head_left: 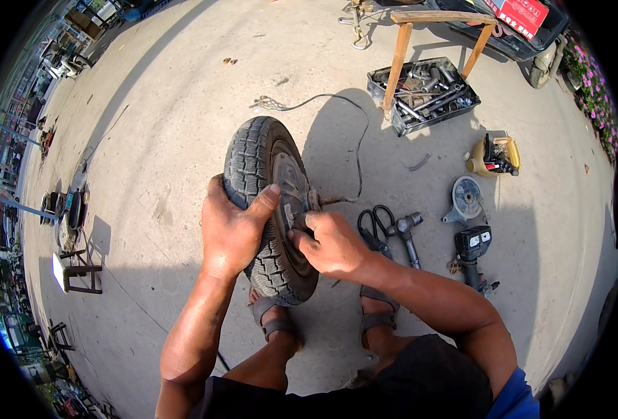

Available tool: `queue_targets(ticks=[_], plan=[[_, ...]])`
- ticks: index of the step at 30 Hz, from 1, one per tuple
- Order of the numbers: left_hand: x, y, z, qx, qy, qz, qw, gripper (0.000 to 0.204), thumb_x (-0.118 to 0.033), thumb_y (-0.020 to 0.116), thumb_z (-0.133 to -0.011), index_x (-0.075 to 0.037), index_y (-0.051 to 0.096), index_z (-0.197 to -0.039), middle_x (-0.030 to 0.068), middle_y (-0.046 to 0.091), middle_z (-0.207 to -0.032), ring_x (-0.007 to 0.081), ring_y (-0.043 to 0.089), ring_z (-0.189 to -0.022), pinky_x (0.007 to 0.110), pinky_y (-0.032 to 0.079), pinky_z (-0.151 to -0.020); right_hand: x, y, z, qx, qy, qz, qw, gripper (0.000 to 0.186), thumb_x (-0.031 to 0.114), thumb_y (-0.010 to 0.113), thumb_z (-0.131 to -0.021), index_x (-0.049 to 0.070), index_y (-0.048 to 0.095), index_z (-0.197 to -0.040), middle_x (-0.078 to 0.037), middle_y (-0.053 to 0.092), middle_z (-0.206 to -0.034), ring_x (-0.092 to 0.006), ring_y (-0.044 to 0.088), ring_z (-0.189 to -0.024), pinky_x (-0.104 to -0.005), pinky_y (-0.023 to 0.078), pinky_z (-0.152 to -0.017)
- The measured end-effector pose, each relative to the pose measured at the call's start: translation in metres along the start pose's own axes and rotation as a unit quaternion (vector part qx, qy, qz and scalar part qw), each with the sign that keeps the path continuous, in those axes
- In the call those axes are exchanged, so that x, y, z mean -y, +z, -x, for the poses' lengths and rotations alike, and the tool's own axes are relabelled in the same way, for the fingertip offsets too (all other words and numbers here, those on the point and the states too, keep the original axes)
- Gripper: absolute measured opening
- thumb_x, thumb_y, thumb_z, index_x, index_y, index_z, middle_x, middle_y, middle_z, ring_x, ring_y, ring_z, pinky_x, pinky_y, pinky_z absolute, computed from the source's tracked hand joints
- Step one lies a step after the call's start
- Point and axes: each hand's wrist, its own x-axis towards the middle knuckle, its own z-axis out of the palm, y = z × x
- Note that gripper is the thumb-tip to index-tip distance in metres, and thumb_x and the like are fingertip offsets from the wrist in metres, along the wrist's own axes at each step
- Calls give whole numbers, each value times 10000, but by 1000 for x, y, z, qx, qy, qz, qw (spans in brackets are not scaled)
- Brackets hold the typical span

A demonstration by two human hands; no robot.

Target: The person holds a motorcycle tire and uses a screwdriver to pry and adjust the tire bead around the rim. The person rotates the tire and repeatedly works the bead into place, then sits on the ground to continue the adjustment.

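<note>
A scooter-type wheel point(247, 157) with a chunky black tyre and a grey metal hub point(289, 178) stands on edge in front of my feet, its hub side turned to the right. My left hand point(235, 227) wraps over the tyre's left side, thumb across the tread toward the rim. Curled against the lower hub, my right hand point(333, 244) has its fingers pinched together; whatever is in them is hidden. A dark cable point(360, 146) runs from the axle area out across the ground to frayed-looking ends.
On the ground to the right lie scissors point(374, 227), a hammer point(408, 237), a cordless power tool point(471, 255) and a round grey metal cover point(467, 199). Beyond them are a yellow container point(508, 155) of tools, a black crate point(431, 126) of sockets and a wooden frame point(443, 17). A stool point(78, 272) stands left.
</note>
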Motion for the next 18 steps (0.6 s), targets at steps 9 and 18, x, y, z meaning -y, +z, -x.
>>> queue_targets(ticks=[9, 18], plan=[[-3, -1, 2, 3, -5, -1, 1000, 577, -308, 851, -843, 117, 595, -1138, 196, 727, -1003, 232, 696, -893, 371, 568, -823, 3, 4, -3, 5, 30, 12, 999, 329, 177, 679, -961, -92, 617, -781, -320, 599, -685, -500, 638, -653, -507, 481, -587], [-6, -2, 3, 10, -21, -16, 1000, 589, -291, 832, -857, 129, 600, -1199, 170, 721, -1046, 201, 679, -909, 348, 565, -835, 4, 11, -1, -13, 30, 28, 999, 335, 190, 665, -963, -90, 617, -785, -333, 608, -718, -540, 634, -713, -542, 485, -629]])
